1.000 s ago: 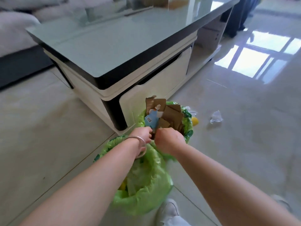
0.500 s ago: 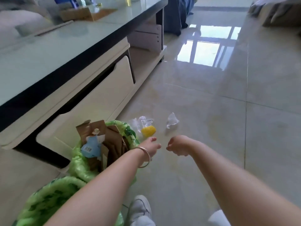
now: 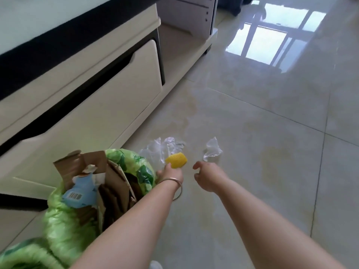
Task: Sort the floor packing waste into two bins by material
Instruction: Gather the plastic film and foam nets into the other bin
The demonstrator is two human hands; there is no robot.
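Observation:
A bin lined with a green bag (image 3: 126,162) stands at the left, stuffed with brown cardboard pieces (image 3: 114,183) and a blue printed scrap (image 3: 83,191). Just past it on the floor lie a yellow foam net (image 3: 177,160), a crumpled clear plastic sheet (image 3: 159,149) and a smaller clear plastic piece (image 3: 212,150). My left hand (image 3: 171,174), with a metal bangle on the wrist, reaches to the near edge of the yellow net and holds nothing. My right hand (image 3: 206,176) hovers with loosely curled fingers just short of the smaller plastic piece, empty.
A second green-bagged bin (image 3: 23,253) shows at the bottom left corner. A cream coffee table with a drawer (image 3: 108,98) runs along the left. Glossy floor tiles (image 3: 262,133) stretch to the right. A white shoe tip (image 3: 155,265) is at the bottom edge.
Both hands have left the cardboard in the bin and moved forward and right to the plastic waste on the floor. The view has swung right and come closer.

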